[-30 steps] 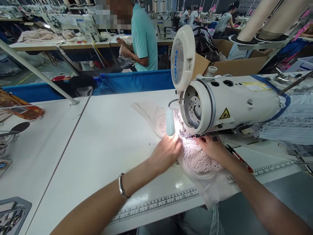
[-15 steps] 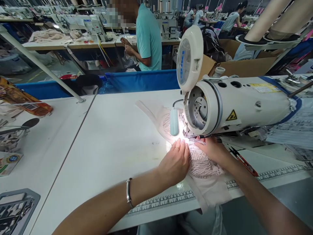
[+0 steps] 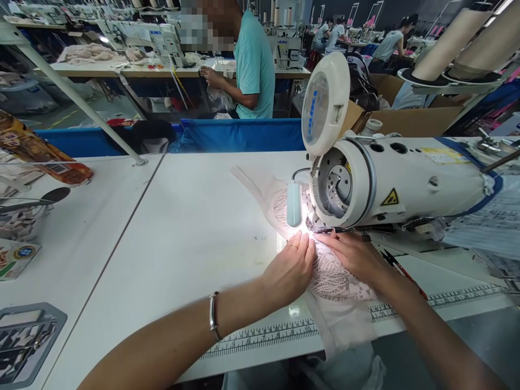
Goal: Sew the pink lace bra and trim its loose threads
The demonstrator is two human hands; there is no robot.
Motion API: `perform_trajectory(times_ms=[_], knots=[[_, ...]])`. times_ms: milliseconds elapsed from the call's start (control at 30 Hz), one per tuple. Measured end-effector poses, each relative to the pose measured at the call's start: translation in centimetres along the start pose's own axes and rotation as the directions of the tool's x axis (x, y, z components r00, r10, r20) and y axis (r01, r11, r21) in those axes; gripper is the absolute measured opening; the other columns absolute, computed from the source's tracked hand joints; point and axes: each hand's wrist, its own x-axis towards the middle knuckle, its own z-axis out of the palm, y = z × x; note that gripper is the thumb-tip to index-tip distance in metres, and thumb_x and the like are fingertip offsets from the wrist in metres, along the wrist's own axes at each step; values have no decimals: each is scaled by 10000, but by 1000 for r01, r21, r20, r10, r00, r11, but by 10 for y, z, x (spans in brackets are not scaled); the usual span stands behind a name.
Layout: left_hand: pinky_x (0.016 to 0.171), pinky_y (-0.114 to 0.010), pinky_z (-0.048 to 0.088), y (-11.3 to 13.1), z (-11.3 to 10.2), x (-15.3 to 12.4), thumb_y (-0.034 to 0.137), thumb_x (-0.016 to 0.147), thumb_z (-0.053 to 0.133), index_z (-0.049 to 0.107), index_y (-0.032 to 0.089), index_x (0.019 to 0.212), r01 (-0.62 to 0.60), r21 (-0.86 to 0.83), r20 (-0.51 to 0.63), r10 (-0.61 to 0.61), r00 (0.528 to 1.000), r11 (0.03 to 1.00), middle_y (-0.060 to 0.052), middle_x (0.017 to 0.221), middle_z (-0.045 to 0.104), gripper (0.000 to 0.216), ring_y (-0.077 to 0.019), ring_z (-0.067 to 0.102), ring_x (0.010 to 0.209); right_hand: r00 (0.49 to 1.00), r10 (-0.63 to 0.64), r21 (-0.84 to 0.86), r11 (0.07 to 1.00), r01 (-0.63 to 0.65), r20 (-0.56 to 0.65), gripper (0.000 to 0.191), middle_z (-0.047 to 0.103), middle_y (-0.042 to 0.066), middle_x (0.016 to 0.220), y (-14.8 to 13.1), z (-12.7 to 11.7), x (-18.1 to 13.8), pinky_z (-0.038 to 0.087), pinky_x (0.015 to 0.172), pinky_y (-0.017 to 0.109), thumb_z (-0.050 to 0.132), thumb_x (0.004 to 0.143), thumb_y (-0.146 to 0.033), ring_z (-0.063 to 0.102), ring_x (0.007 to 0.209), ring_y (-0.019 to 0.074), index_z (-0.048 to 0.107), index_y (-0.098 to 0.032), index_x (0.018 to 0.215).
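A pale pink lace fabric point(image 3: 331, 273) runs under the head of a white sewing machine point(image 3: 422, 184), its plain edge draping over the table's front. My left hand point(image 3: 290, 268) is closed at the fabric's left side, fingers pressed together by the lit needle area, thumb hidden. On the lace to the right lies my right hand point(image 3: 355, 257), its fingers stretched out flat just below the machine head. The needle itself is lost in glare. A small pale-blue guard point(image 3: 293, 204) hangs at the machine's front, left of the round open cover point(image 3: 326, 103).
Red-handled thread snips point(image 3: 406, 276) lie right of my right forearm. A ruler tape point(image 3: 264, 337) follows the table's front edge. A grey tray point(image 3: 32, 341), a box point(image 3: 18, 259) and an orange packet point(image 3: 44, 151) are at left. Beyond a blue cloth barrier point(image 3: 244, 134) is a co-worker point(image 3: 255, 65).
My right hand's fingers have straightened and now reach left over the lace toward the needle area. My left hand stays by the needle area. The whole view has shifted slightly.
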Motion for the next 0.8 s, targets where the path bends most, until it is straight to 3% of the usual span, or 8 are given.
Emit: perform_trajectory(times_ms=[300,800], knots=[[1170,-482,377,-7,-4,-1,156,953,372,438,-109,1383,-94,23,82,92,992,995,-288,1414,508,509,-379,493,1335,998,-65,-29,998,64,-21,476,625,63,1034,1,4,-2,513,699,213,394,988,-125,615,889,194,600,-284,1387],[1109,-495,414,-33,-1,-2,47,951,302,463,-33,1360,-93,-91,-44,89,995,992,-232,1388,560,446,-340,505,1336,989,-120,5,993,121,-87,468,610,83,971,-1,7,2,545,649,278,362,940,-122,619,819,227,618,-227,1318]])
